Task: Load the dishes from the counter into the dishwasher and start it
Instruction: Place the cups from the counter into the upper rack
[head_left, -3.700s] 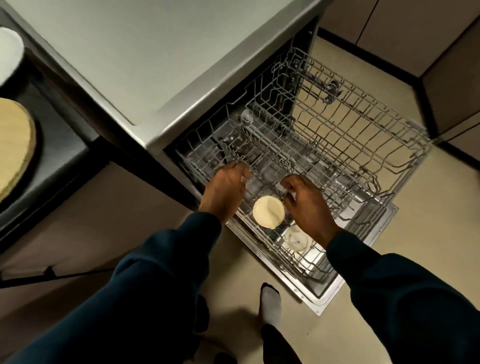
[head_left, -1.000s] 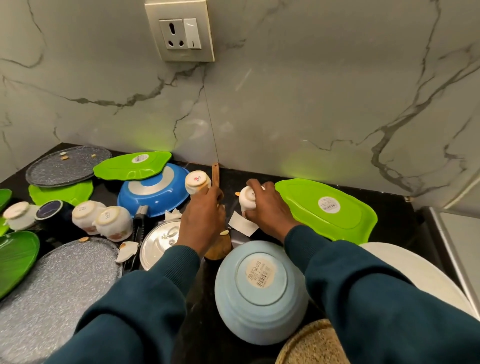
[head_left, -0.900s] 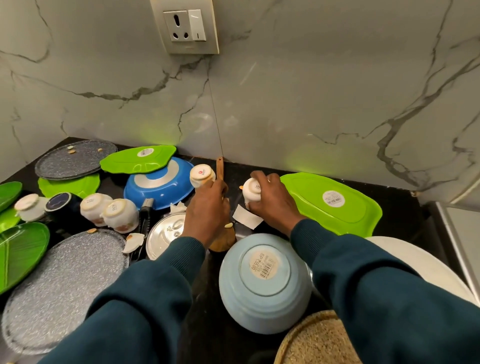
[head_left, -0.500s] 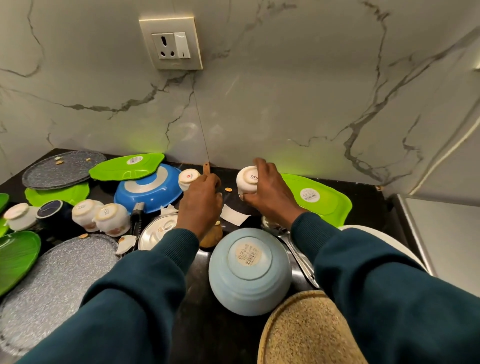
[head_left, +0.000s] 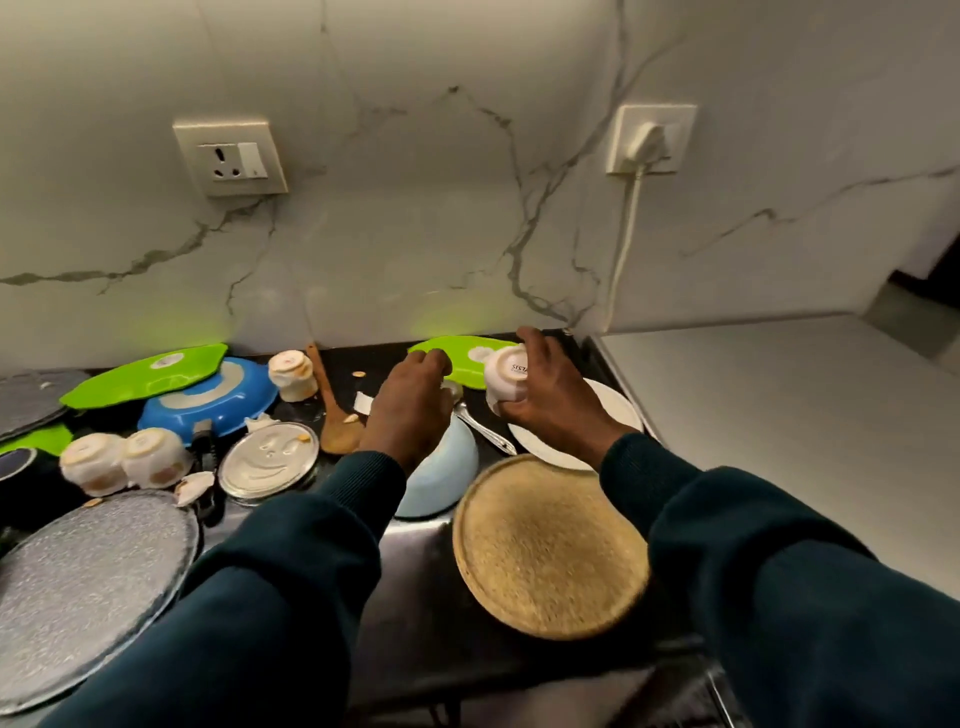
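Note:
My right hand (head_left: 558, 402) grips an upturned white cup (head_left: 506, 371), raised just above a white plate (head_left: 615, 410) and a green plate (head_left: 457, 353). My left hand (head_left: 410, 410) hovers over an upturned light blue bowl (head_left: 441, 480), fingers loosely bent, holding nothing that I can see. Another white cup (head_left: 292, 375) stands upside down by a wooden spatula (head_left: 335, 415). Two more white cups (head_left: 93, 462) stand at the left. The dishwasher is out of view.
The black counter is crowded: a blue bowl (head_left: 208, 400), a steel lid (head_left: 267, 462), a grey speckled plate (head_left: 88, 582), a tan round plate (head_left: 550, 545), a spoon (head_left: 483, 428). A grey worktop (head_left: 779, 415) lies to the right. A plugged cable (head_left: 626, 239) hangs down the wall.
My left hand has let go of its white cup, which stays by the spatula, and moved right over the blue bowl. My right hand has carried its cup rightward. The view has swung right.

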